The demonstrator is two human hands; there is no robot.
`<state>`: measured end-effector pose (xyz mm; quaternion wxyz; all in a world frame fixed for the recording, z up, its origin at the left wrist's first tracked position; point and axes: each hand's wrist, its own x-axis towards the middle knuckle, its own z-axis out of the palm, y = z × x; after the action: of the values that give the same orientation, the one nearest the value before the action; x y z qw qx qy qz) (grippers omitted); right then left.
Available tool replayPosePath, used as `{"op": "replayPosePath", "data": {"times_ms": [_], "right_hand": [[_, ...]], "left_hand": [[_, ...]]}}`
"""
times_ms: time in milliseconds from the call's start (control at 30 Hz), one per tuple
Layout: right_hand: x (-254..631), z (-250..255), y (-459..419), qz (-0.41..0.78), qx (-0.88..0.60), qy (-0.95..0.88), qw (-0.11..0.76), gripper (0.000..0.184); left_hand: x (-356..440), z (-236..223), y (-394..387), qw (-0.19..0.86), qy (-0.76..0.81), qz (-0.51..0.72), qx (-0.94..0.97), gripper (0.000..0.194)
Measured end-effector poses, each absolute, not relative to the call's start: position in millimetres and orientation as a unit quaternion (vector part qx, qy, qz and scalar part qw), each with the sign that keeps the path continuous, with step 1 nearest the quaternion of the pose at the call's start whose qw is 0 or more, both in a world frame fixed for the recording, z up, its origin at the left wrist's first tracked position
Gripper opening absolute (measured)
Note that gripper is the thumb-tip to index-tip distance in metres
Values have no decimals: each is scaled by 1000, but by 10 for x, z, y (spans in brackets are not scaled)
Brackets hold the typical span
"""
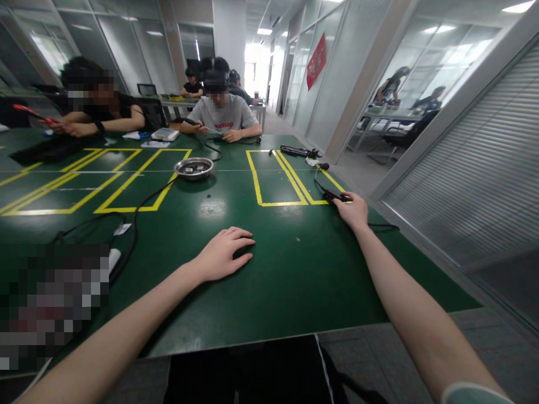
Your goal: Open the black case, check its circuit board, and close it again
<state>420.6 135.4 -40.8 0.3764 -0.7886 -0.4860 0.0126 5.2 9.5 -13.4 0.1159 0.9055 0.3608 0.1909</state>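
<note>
Palm down on the green table (290, 297), my left hand (225, 255) rests with its fingers stretched out and slightly apart, holding nothing. Farther off, at the right side, my right hand (352, 210) is closed on the near end of a slim black corded device (332, 196). Its exact kind is hard to make out, and my fingers cover part of it. One thin cable (318, 179) runs from it to a small black knob-like end (323, 166). Another black cable (383, 226) shows to the right of my wrist.
A metal bowl (193, 175) with small metal parts stands mid-table. Yellow tape (256, 179) marks rectangles. A long black tool-like item (300, 151) lies far right. A black cord (135, 224) curves along the left. Two people (227, 115) (113, 115) work across the table.
</note>
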Motion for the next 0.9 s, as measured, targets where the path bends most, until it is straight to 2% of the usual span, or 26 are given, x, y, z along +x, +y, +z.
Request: {"op": "replayPosePath", "data": {"times_ms": [400, 667, 900], "right_hand": [[4263, -371, 1341, 29, -822, -440, 360, 46], [4245, -314, 1303, 33, -832, -441, 335, 32], [4229, -339, 1312, -9, -811, -476, 340, 44]], "left_hand": [[46, -119, 88, 123, 356, 194, 906, 29], [37, -119, 97, 114, 355, 181, 910, 29], [36, -123, 91, 114, 353, 182, 911, 30]]}}
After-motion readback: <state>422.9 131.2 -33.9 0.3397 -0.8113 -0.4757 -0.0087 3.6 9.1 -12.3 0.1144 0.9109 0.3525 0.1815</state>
